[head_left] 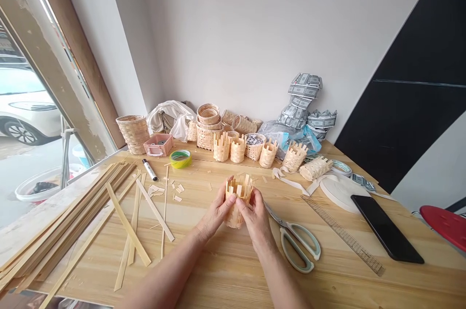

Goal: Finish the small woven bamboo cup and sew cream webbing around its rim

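Note:
A small woven basket (235, 221) of pale wood strips stands upright between my hands, its upper strip ends sticking up unevenly round the rim. My left hand (217, 209) grips its left side, thumb on the front. On the other side my right hand (257, 214) is wrapped round it, its thumb close to the left one. The fingers behind the basket are partly hidden. Just right of my right hand lie scissors (296, 241) with pale green handles, their blades pointing toward the basket.
Long wood strips (73, 212) are piled at the left, with loose strips, offcuts, a marker (149, 170) and yellow-green tape (180, 158) nearby. Several woven baskets (208, 136) line the back. A ruler (342, 233), white ribbon roll (340, 192) and black phone (386, 227) lie at the right.

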Tool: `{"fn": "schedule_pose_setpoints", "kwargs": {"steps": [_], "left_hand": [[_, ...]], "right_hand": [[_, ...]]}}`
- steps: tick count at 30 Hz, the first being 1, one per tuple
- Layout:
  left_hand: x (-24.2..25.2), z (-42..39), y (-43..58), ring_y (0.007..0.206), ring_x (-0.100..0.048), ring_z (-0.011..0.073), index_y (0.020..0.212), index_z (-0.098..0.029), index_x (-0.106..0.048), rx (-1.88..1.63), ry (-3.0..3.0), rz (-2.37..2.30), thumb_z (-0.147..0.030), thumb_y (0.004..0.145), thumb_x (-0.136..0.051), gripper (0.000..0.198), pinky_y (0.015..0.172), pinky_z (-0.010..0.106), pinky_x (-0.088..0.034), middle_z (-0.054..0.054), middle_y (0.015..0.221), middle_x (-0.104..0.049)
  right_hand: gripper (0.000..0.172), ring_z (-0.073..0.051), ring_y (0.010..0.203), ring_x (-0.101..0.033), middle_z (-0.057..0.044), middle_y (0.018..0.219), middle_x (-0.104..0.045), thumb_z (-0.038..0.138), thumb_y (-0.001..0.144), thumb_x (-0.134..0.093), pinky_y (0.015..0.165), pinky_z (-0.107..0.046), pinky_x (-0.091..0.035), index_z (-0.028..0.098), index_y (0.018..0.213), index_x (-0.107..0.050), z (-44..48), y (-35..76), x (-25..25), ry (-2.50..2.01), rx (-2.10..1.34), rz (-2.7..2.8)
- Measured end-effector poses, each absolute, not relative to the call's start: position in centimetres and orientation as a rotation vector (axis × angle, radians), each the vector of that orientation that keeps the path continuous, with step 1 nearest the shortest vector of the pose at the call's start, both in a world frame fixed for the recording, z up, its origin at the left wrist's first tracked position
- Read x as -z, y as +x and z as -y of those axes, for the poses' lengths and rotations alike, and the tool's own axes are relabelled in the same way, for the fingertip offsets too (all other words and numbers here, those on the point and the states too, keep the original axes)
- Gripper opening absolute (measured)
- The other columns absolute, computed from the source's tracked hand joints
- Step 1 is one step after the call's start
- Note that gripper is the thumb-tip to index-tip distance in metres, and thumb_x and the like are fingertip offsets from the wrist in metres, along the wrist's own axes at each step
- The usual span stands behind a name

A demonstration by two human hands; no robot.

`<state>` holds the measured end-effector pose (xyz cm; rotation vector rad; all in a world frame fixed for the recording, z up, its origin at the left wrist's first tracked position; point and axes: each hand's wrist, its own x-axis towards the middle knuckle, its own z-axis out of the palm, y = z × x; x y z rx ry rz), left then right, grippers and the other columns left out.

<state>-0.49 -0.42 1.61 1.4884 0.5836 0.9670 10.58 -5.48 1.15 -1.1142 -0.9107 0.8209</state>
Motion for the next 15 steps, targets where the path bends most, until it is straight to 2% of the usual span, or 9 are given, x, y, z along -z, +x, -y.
{"fn": "schedule_pose_setpoints", "kwargs": {"steps": [2, 6, 11, 15], "left_hand": [[-1.7, 0.3, -0.6, 0.129, -0.023, 0.0232, 0.135, -0.021, -0.024, -0.935, 1.467, -0.529, -0.038, 0.081, -0.051, 0.062, 0.107, 0.034, -0.019, 0.005, 0.140, -0.030], [-1.6, 0.2, -0.6, 0.122, -0.034, 0.0256, 0.137, -0.024, -0.015, -0.870, 1.357, -0.470, -0.032, 0.074, -0.062, 0.079, 0.101, 0.036, -0.031, 0.007, 0.135, -0.037], [-1.2, 0.1, -0.7, 0.114, -0.043, 0.0243, 0.134, -0.025, -0.025, -0.880, 1.136, -0.429, -0.031, 0.079, -0.056, 0.063, 0.091, 0.034, -0.038, 0.006, 0.127, -0.046], [-0.9, 0.1, -0.7, 0.097, -0.054, 0.0216, 0.126, -0.023, -0.039, -0.819, 0.974, -0.405, -0.034, 0.079, -0.055, 0.050, 0.079, 0.030, -0.043, 0.006, 0.105, -0.060]], "right_hand": [[0.048, -0.022, 0.100, -0.055, -0.007, 0.110, -0.060, 0.039, 0.068, -0.064, 0.084, -0.033, -0.044, 0.021, 0.109, -0.048, 5.7, 10.5, -1.7, -1.091, -0.847, 0.907], [0.047, -0.023, 0.101, -0.055, -0.006, 0.108, -0.061, 0.047, 0.071, -0.058, 0.084, -0.035, -0.045, 0.021, 0.110, -0.050, 6.1, 10.4, -2.5, -1.037, -0.909, 0.892], [0.041, -0.022, 0.103, -0.053, -0.007, 0.109, -0.060, 0.044, 0.071, -0.060, 0.085, -0.034, -0.043, 0.021, 0.106, -0.055, 6.7, 12.1, -2.4, -1.144, -0.866, 0.872], [0.030, -0.018, 0.086, -0.056, -0.004, 0.087, -0.064, 0.040, 0.065, -0.066, 0.080, -0.030, -0.043, 0.019, 0.085, -0.061, 6.8, 13.6, -2.6, -1.228, -0.742, 0.848]]}}
